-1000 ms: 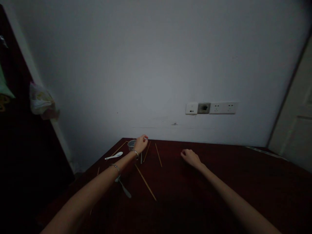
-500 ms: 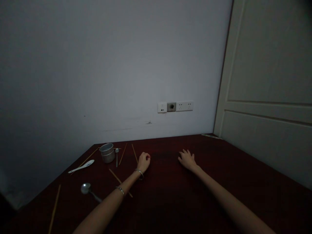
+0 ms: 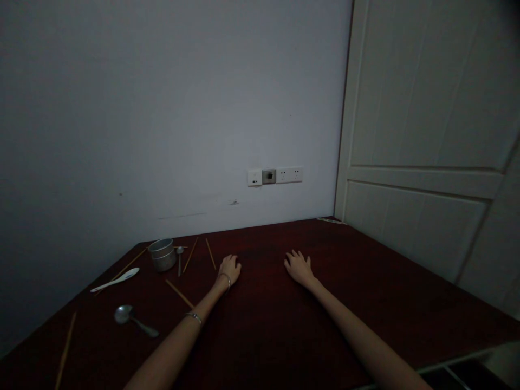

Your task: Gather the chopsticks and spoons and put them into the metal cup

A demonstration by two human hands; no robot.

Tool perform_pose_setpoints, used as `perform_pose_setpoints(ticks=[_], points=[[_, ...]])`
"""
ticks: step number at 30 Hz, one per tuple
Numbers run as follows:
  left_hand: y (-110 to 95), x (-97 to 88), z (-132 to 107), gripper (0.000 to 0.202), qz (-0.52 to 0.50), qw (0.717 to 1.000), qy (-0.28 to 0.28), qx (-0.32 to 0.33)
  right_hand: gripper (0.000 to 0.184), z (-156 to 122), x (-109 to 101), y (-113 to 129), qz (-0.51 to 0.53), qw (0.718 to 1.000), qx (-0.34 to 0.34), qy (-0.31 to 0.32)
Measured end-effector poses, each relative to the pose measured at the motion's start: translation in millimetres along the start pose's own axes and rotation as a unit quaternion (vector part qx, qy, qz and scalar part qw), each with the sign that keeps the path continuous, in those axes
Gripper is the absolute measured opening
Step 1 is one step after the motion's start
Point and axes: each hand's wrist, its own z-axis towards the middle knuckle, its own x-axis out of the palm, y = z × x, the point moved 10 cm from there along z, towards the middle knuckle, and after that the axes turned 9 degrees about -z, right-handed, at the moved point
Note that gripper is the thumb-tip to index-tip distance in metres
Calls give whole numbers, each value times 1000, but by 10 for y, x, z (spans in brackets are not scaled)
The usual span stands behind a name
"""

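Observation:
My left hand (image 3: 230,268) rests palm down on the dark red table (image 3: 260,325), its fingers loosely extended and nothing visible in them. Bracelets circle that wrist and forearm. To its right, my right hand (image 3: 298,267) lies flat with spread fingers, touching only the tabletop. Just beyond my left hand is a thin wooden chopstick (image 3: 210,254). Another chopstick (image 3: 179,293) runs partly behind my left forearm. Left of that forearm lies a metal spoon (image 3: 136,320). Farther back, a small long-handled spoon (image 3: 180,260) is beside a metal cup (image 3: 163,257) that stands upright.
A white spoon (image 3: 116,280) lies across a chopstick at the table's left. One more chopstick (image 3: 65,349) is near the front left. Wall sockets (image 3: 289,174) sit above the back edge. A pale panelled door (image 3: 418,206) borders the right side.
The view has swung right, so everything appears shifted left. My left hand's fingers have uncurled from a loose curl onto the table. My right hand stays flat.

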Motion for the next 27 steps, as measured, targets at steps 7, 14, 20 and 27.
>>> perform_pose_setpoints(ticks=[7,14,20,27], points=[[-98,-9,-59,43,18,1000,-1,19,47,-4,10,-22,-8,1000,2,-11],[-111,-3,-89,44,37,999,-12,19,48,-11,35,-27,-4,1000,-6,-17],[-90,25,-97,45,30,999,-6,17,47,-3,61,-32,-14,1000,-4,-12],[-86,14,-86,44,40,999,-15,23,47,-6,66,-18,-23,999,-12,-27]])
